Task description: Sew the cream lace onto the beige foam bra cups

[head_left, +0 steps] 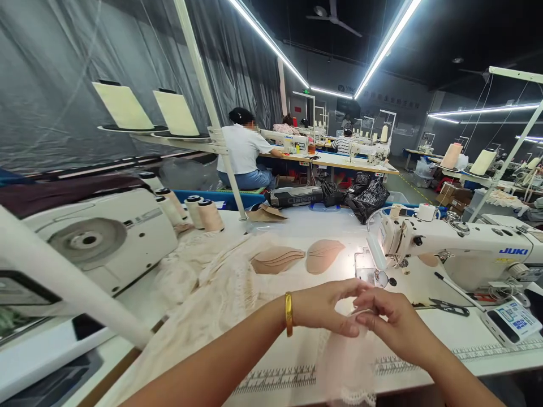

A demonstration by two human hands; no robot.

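My left hand (pixel 324 308), with a gold bangle (pixel 289 314) at the wrist, meets my right hand (pixel 392 319) just in front of the sewing machine's needle area. Between their fingertips they pinch a sheer pale pink fabric piece (pixel 345 364). It hangs over the table's front edge and ends in a scalloped lace border. Some left fingertips are hidden behind the right fingers. Beyond my hands lie two tan leaf-shaped pieces (pixel 278 260) with curved lines. A heap of cream lace fabric (pixel 212 299) spreads to the left, under my left forearm.
A white JUKI sewing machine (pixel 462 243) with its lamp lit stands at right. Near it are black thread snips (pixel 449 307) and a control panel (pixel 511 322). A ruler strip (pixel 280 380) runs along the front edge. Thread cones (pixel 210 215) and another machine (pixel 106 237) stand left.
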